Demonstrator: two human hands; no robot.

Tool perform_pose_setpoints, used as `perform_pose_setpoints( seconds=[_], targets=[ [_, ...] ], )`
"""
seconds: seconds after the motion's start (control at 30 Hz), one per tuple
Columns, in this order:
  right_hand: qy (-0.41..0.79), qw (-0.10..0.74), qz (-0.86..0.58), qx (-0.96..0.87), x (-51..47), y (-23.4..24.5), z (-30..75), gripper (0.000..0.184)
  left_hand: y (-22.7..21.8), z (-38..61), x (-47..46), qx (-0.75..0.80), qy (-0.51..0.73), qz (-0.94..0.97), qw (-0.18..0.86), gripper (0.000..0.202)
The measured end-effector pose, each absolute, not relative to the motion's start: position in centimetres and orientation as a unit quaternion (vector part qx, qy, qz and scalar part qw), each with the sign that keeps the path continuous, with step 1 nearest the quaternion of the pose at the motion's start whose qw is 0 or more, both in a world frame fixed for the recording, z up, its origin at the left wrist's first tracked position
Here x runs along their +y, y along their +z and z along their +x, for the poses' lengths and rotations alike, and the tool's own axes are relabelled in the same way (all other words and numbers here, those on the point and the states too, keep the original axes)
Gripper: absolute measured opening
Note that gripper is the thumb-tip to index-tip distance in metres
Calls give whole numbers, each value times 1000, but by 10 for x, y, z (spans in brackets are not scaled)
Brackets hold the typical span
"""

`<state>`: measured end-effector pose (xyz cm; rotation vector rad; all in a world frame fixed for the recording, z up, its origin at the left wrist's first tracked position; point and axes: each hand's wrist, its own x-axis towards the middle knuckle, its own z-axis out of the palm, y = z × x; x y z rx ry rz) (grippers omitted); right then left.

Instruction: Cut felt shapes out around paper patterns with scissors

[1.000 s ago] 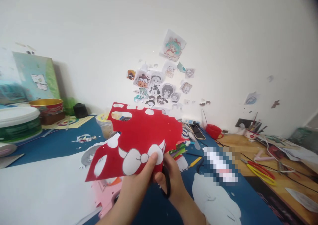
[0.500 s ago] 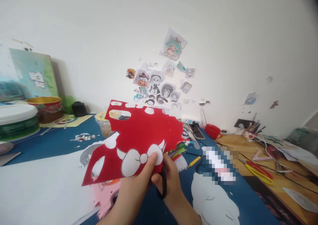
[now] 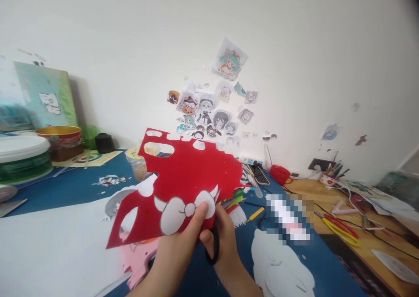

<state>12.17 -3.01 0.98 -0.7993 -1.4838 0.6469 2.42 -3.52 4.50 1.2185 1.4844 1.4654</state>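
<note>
A red felt-like sheet (image 3: 193,170) with several holes cut through it is held up in front of me. Against its lower part lies a white paper bow cutout (image 3: 172,218) with dark outlines. My left hand (image 3: 188,233) pinches sheet and bow together, thumb on the bow's right lobe. Behind the sheet's lower right edge, my right hand (image 3: 227,238) is closed round the black handle of a pair of scissors (image 3: 214,250). The sheet and fingers hide most of the blades. Below the sheet, a pink plastic tool (image 3: 139,262) is partly covered.
A large white sheet (image 3: 59,244) covers the left of the blue tabletop. White paper cutouts (image 3: 281,264) lie at right, near a yellow-handled knife (image 3: 255,214). Red-and-yellow-handled pliers (image 3: 340,229) rest on the wooden surface. A white-lidded tub (image 3: 24,157) stands at left, a red mug (image 3: 280,174) behind.
The red sheet has tilted very slightly, its top left corner a little higher. Both hands keep their grip in nearly the same place.
</note>
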Motion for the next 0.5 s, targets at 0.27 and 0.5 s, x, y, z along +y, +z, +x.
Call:
perform_pose_setpoints(
  seconds=[0.27, 0.5],
  targets=[
    [280, 627, -341, -642, -35, 14, 119, 53, 45, 28, -42, 605, 562, 433, 362, 36],
    [307, 639, -326, -626, -35, 14, 114, 54, 40, 28, -41, 627, 549, 450, 322, 43]
  ],
)
